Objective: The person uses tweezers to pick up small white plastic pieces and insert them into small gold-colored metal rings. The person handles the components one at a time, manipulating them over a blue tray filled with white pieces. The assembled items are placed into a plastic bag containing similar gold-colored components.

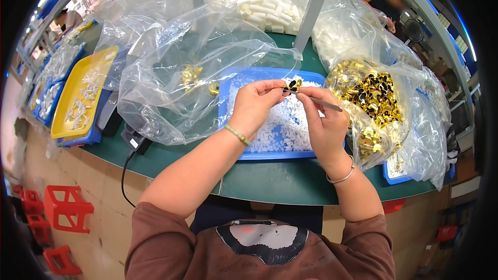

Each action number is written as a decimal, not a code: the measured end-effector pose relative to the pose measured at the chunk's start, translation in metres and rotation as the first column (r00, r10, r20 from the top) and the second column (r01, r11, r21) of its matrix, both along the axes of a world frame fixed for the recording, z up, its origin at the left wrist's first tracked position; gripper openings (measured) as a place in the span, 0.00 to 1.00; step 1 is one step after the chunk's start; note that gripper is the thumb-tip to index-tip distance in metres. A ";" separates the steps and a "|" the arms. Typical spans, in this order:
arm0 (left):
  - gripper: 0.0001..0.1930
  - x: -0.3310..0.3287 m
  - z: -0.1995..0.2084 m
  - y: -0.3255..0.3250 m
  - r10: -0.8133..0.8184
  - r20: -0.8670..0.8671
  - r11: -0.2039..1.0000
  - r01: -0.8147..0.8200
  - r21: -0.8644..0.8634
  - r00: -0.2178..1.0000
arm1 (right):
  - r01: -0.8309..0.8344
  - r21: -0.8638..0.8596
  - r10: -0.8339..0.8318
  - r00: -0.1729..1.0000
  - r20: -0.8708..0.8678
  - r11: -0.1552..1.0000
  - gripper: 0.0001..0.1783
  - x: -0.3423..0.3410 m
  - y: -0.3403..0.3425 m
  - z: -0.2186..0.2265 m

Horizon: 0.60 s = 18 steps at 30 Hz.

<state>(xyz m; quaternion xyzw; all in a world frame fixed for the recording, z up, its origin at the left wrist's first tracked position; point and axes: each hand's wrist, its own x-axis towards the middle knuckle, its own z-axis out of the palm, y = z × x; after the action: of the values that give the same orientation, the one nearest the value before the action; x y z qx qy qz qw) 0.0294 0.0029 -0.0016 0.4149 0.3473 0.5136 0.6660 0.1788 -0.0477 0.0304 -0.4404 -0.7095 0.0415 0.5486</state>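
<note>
My left hand (pixel 252 108) is closed, pinching a small shiny gold piece (pixel 294 84) at its fingertips above the tray. Slim metal tweezers (pixel 330 106) lie in the closed grip of my right hand (pixel 329 124), their tip reaching to the gold piece. Fingers partly hide where tip and piece meet. Below both hands sits a blue tray (pixel 224 105) of small white plastic parts (pixel 272 127). Just right of my right hand, an open clear bag (pixel 346 80) holds many curved gold pieces (pixel 374 98).
A large crumpled clear bag (pixel 155 83) with a few gold pieces lies left of the tray. White tubes (pixel 267 10) are heaped behind. Further left stands a yellow tray (pixel 62 116); a metal post (pixel 314 13) rises behind. Red stools (pixel 67 207) stand on the floor.
</note>
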 end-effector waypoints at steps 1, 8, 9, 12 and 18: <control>0.12 0.000 0.000 0.000 -0.002 0.000 1.000 0.002 0.003 1.000 | 0.001 0.004 -0.001 1.000 0.006 1.000 0.06 0.000 0.000 0.000; 0.14 0.000 0.003 -0.002 -0.001 -0.029 1.000 0.001 0.010 1.000 | -0.005 0.087 -0.004 0.995 0.098 0.996 0.06 -0.003 -0.001 0.001; 0.14 0.000 0.003 -0.002 -0.004 -0.030 1.000 0.004 0.013 1.000 | 0.000 0.086 -0.009 0.995 0.104 0.996 0.06 -0.003 -0.001 0.001; 0.14 0.000 0.003 -0.002 -0.006 -0.035 1.000 0.007 0.022 0.999 | -0.003 0.065 -0.002 0.996 0.087 0.998 0.06 -0.004 -0.003 0.003; 0.13 0.000 0.002 -0.002 -0.007 -0.033 1.000 0.008 0.020 0.999 | 0.000 -0.006 0.000 0.999 0.034 1.000 0.06 -0.003 -0.005 0.003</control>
<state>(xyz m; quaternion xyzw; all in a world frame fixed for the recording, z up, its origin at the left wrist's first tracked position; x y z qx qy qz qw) 0.0297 0.0010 0.0002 0.4314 0.3514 0.5077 0.6578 0.1760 -0.0526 0.0336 -0.4427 -0.7186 0.0360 0.5351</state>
